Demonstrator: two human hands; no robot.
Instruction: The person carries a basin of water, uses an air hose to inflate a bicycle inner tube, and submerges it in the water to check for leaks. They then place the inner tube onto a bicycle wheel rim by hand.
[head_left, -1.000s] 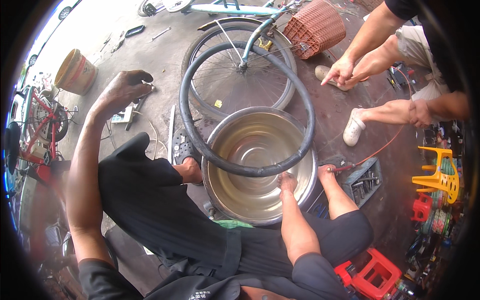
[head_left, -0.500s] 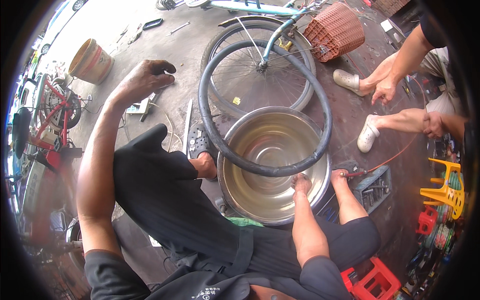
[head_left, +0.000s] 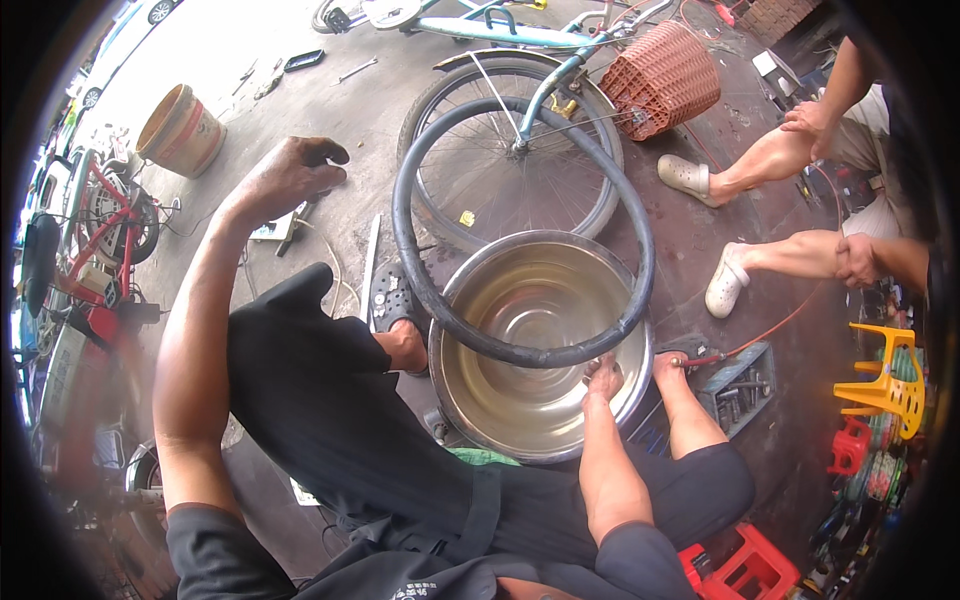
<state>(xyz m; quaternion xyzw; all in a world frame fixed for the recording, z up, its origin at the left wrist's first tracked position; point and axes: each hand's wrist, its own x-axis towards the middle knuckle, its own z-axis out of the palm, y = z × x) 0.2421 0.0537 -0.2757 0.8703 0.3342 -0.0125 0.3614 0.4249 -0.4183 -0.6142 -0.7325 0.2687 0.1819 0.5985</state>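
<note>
Co-worker's hand (head_left: 812, 125) now on leg (head_left: 765, 165). Tube (head_left: 404, 210) off bike (head_left: 505, 32), partly over basin (head_left: 520, 410). L hand (head_left: 288, 178) empty, fingers apart; R hand (head_left: 604, 378) by tube, grip unclear.

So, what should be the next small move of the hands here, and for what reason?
Perhaps bring the left hand over to the black tube to help steady it. Only the right hand is at the tube's lower edge, above the metal basin, and its grip is unclear; the left hand is held out apart from the tube, apparently empty.
</note>
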